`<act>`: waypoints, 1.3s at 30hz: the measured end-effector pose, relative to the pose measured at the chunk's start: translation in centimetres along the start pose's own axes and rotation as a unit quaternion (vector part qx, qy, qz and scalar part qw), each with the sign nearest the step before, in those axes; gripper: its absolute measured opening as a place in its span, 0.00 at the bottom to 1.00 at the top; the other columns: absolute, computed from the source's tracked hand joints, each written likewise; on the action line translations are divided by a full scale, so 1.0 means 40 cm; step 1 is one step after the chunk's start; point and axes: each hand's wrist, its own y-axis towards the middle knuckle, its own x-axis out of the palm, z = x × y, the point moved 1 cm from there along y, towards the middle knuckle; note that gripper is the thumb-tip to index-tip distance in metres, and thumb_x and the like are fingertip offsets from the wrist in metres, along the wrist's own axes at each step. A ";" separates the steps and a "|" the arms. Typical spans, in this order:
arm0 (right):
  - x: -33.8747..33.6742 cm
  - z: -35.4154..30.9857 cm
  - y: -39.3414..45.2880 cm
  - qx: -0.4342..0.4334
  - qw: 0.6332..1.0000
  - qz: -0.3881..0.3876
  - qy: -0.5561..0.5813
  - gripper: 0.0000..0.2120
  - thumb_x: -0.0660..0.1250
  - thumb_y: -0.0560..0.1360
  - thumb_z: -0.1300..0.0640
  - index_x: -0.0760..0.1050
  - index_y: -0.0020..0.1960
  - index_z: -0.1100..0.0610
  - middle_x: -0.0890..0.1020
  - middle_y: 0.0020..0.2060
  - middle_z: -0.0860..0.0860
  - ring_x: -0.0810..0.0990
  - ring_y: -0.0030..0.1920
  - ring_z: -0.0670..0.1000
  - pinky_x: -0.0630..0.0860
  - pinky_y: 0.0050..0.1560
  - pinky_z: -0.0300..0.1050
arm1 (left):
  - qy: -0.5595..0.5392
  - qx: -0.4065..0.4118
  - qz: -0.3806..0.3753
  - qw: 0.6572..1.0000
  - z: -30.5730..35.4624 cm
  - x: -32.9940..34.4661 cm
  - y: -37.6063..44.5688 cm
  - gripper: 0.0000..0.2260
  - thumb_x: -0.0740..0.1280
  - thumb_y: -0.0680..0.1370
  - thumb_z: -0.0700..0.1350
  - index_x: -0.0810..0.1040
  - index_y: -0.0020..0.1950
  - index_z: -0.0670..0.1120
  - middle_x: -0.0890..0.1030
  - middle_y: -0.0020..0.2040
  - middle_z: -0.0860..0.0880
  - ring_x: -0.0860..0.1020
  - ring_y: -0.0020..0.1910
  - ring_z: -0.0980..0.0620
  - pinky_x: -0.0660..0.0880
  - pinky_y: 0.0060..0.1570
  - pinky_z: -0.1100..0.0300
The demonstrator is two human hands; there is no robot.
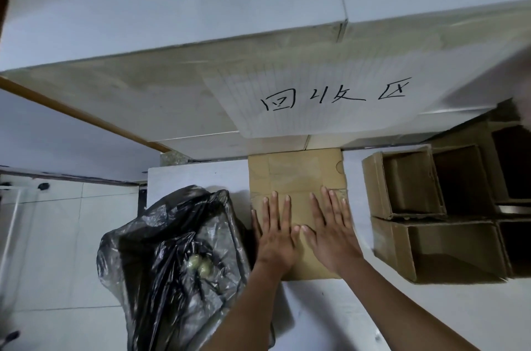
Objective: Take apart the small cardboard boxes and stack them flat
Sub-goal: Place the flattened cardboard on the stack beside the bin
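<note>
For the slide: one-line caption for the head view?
Both hands, left and right, press a flattened cardboard box beside unopened boxes and a black bag.

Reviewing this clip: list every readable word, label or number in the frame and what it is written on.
"回收区": handwritten in black on the white sheet leaning at the wall, above the flattened box.
No print can be read on the flattened box, the open boxes or the black bag.

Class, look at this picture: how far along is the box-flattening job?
Done: one flattened box lies on the white table. In hand: the left hand and right hand press it flat with straight fingers. Left: the open boxes to the right are not yet taken apart.
</note>
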 end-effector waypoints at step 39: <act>-0.531 -0.097 -0.576 0.085 0.995 0.028 -0.038 0.26 0.49 0.83 0.41 0.71 0.66 0.59 0.77 0.62 0.59 0.76 0.61 0.60 0.73 0.57 0.52 | 0.128 0.112 0.082 0.982 0.293 -0.355 -0.540 0.22 0.48 0.86 0.54 0.74 0.66 0.42 0.77 0.64 0.40 0.75 0.62 0.39 0.70 0.59 0.49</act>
